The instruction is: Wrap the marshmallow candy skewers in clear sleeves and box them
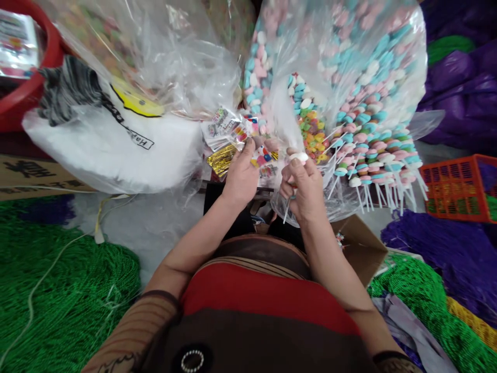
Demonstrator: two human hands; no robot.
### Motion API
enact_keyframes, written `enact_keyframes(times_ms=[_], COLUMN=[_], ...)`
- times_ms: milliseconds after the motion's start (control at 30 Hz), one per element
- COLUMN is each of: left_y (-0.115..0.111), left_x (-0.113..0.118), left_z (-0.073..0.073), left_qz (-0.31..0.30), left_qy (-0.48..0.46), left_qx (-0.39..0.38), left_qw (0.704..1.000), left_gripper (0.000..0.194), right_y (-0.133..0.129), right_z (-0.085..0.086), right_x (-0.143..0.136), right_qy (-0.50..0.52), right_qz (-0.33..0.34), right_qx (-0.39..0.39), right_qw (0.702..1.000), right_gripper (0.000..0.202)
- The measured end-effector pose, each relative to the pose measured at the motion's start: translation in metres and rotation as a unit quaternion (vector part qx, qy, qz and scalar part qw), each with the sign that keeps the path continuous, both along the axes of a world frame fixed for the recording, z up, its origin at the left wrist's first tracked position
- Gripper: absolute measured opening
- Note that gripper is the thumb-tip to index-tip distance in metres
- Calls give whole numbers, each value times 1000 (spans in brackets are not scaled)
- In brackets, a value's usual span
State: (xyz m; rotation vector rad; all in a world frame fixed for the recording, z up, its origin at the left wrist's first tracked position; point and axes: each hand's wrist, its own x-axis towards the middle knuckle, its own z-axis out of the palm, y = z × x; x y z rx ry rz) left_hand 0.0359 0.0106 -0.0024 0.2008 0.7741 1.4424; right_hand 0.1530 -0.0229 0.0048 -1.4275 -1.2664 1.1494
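Observation:
My right hand (308,184) is closed, with a white candy (298,156) between thumb and fingers. A thin white stick (286,213) pokes out below its curled fingers. Close by on the left, my left hand (241,173) is closed in a pinch; what its fingertips hold cannot be made out. Beside that hand lie printed clear packets (227,127) and a bundle of gold ties (222,159). Beyond my right hand are small colourful ring-shaped candies (312,134) in clear plastic. To its right lies a pile of candy skewers (373,150) in pink, blue and white, their white sticks pointing toward me.
A big clear bag of pink, blue and white candies (373,52) stands at the back. At left are a white plastic bag (163,150) and a red tub (50,57). An orange crate (454,189), an open carton (359,246) and green cord heaps (70,285) lie around.

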Motion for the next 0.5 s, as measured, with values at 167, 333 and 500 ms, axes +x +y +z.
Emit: enact_keyframes(times_ms=[167,333,500], left_y=[-14,-16,-3], left_x=[14,13,-19], left_z=[11,7,-3], left_qz=[-24,-11,-44], left_qy=[-12,17,142], left_qx=[29,30,71], left_qw=[999,999,986], left_gripper=[22,6,28], right_y=[5,6,6], right_z=[0,-12,-10], right_x=[-5,-1,24], right_qy=[13,7,87], right_qz=[5,-8,10], right_qx=[15,46,39], right_qw=[1000,999,995], right_gripper=[49,51,60])
